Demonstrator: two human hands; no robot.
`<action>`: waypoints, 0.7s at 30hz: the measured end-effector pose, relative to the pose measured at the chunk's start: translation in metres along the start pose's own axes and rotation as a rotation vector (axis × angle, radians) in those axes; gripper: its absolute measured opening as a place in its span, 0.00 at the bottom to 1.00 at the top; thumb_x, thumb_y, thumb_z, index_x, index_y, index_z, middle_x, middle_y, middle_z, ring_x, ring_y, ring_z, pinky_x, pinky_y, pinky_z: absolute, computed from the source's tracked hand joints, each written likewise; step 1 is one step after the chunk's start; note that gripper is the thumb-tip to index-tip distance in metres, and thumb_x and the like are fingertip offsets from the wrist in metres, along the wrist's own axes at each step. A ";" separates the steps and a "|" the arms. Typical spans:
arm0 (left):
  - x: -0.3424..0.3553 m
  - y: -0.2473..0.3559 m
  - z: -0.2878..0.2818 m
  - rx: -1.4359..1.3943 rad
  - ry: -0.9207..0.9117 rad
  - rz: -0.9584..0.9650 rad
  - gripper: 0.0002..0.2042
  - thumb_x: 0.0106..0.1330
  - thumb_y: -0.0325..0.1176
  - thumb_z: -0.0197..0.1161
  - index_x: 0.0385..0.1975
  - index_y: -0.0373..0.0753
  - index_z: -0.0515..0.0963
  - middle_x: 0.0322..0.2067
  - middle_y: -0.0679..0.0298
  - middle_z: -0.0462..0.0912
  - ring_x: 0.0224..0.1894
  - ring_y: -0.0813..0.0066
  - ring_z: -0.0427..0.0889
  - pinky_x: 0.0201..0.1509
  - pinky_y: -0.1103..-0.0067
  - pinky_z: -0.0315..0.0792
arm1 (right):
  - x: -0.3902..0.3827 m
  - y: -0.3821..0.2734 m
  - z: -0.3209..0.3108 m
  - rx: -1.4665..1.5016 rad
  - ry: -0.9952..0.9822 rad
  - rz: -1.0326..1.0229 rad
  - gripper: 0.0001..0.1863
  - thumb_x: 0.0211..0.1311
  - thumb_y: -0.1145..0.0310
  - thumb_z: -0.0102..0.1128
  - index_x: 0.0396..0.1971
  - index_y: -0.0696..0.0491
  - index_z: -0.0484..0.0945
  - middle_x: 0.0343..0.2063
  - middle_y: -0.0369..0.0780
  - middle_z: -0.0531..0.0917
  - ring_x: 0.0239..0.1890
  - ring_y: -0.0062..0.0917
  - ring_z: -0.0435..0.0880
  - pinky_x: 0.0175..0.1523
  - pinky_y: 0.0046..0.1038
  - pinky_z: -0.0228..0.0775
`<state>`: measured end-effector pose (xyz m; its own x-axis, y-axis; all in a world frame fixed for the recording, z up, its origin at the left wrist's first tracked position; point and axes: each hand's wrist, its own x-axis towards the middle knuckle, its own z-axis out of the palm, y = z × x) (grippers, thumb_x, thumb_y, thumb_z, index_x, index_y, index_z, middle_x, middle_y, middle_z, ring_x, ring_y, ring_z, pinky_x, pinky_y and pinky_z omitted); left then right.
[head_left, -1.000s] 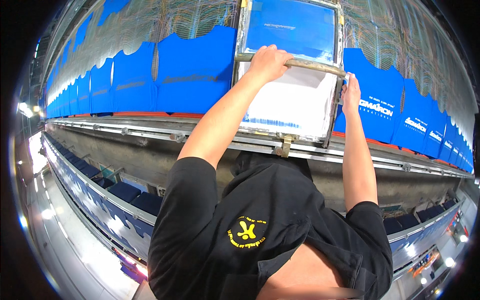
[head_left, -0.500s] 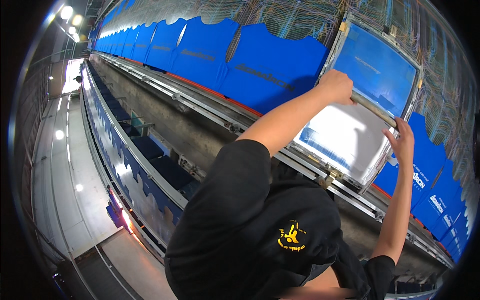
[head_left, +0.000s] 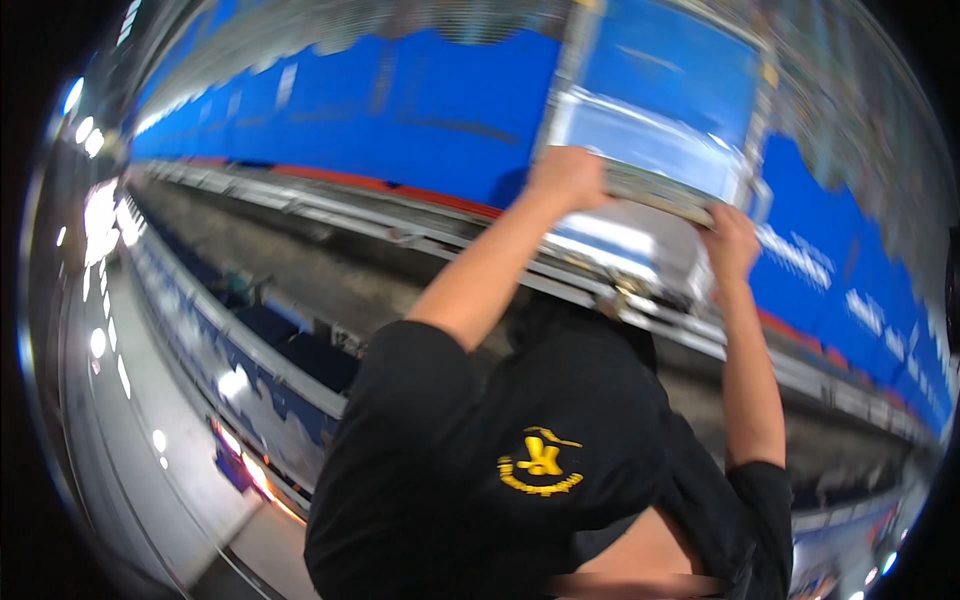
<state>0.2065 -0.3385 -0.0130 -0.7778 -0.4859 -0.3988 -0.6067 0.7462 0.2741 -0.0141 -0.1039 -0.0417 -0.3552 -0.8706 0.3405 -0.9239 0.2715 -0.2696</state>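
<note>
My left hand [head_left: 572, 180] grips the left end of a long squeegee bar [head_left: 652, 192], and my right hand [head_left: 730, 238] holds its right end. The bar lies across a rectangular screen frame [head_left: 757, 100], low on it near my body. Beyond the bar the screen's mesh [head_left: 665, 75] looks blue with a pale streaked band; on the near side is a white, glossy strip [head_left: 600, 240]. Blue fabric pieces [head_left: 450, 100] lie in a row on both sides of the frame. The picture is motion-blurred.
A metal rail [head_left: 420, 232] with a clamp [head_left: 622, 290] runs along the table's near edge. A parallel table [head_left: 260, 370] holding dark pieces stands beyond a concrete strip at lower left, with a pale aisle floor [head_left: 140, 400] and bright lights [head_left: 93, 140] farther left.
The squeegee and both hands have moved down the screen toward me, shrinking the white area and exposing more blue behind the bar. The view has swung and tilted between frames.
</note>
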 end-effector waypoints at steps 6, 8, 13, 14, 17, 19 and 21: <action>-0.090 0.009 0.061 -0.009 0.214 0.103 0.28 0.48 0.47 0.82 0.48 0.39 0.86 0.47 0.58 0.89 0.53 0.57 0.86 0.55 0.63 0.82 | -0.093 -0.041 -0.017 -0.033 -0.055 0.042 0.17 0.42 0.68 0.78 0.34 0.42 0.82 0.31 0.31 0.82 0.38 0.28 0.84 0.43 0.34 0.72; -0.106 0.013 0.069 -0.033 0.243 0.108 0.31 0.47 0.42 0.83 0.52 0.37 0.84 0.51 0.58 0.87 0.57 0.56 0.84 0.59 0.63 0.80 | -0.103 -0.048 -0.021 0.015 -0.043 0.064 0.18 0.43 0.71 0.75 0.38 0.44 0.81 0.38 0.31 0.83 0.44 0.29 0.83 0.48 0.35 0.72; -0.152 0.020 0.092 0.023 0.265 0.154 0.35 0.47 0.39 0.83 0.58 0.37 0.80 0.57 0.58 0.84 0.60 0.55 0.81 0.62 0.64 0.78 | -0.147 -0.064 -0.039 0.073 -0.236 0.061 0.23 0.41 0.71 0.78 0.42 0.46 0.80 0.44 0.34 0.83 0.51 0.32 0.81 0.53 0.38 0.71; -0.157 0.023 0.088 0.030 0.268 0.167 0.34 0.47 0.40 0.83 0.57 0.37 0.81 0.55 0.57 0.85 0.59 0.55 0.83 0.61 0.63 0.79 | -0.150 -0.066 -0.049 0.099 -0.288 0.065 0.24 0.41 0.71 0.78 0.42 0.46 0.80 0.44 0.34 0.83 0.51 0.32 0.81 0.53 0.38 0.71; -0.159 0.031 0.040 -0.002 0.097 0.196 0.27 0.48 0.42 0.82 0.49 0.38 0.84 0.46 0.56 0.89 0.49 0.55 0.88 0.51 0.63 0.83 | -0.132 -0.064 -0.079 0.110 -0.302 0.043 0.22 0.42 0.67 0.80 0.41 0.45 0.82 0.38 0.34 0.83 0.45 0.31 0.83 0.49 0.38 0.71; -0.135 0.024 0.015 0.022 0.086 0.212 0.23 0.51 0.49 0.80 0.42 0.41 0.87 0.35 0.55 0.91 0.39 0.52 0.91 0.42 0.60 0.84 | -0.104 -0.056 -0.087 0.099 -0.263 0.012 0.20 0.44 0.65 0.81 0.38 0.44 0.82 0.32 0.33 0.81 0.40 0.31 0.83 0.45 0.38 0.71; -0.090 0.018 -0.006 0.080 0.021 0.146 0.25 0.55 0.57 0.78 0.42 0.42 0.89 0.33 0.53 0.91 0.38 0.50 0.91 0.43 0.59 0.84 | -0.070 -0.035 -0.069 0.022 -0.214 -0.011 0.19 0.45 0.63 0.81 0.40 0.45 0.85 0.33 0.35 0.83 0.40 0.33 0.84 0.44 0.38 0.73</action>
<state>0.2641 -0.2840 0.0330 -0.8606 -0.3785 -0.3408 -0.4726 0.8429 0.2573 0.0335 -0.0243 0.0060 -0.3044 -0.9414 0.1454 -0.9235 0.2544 -0.2870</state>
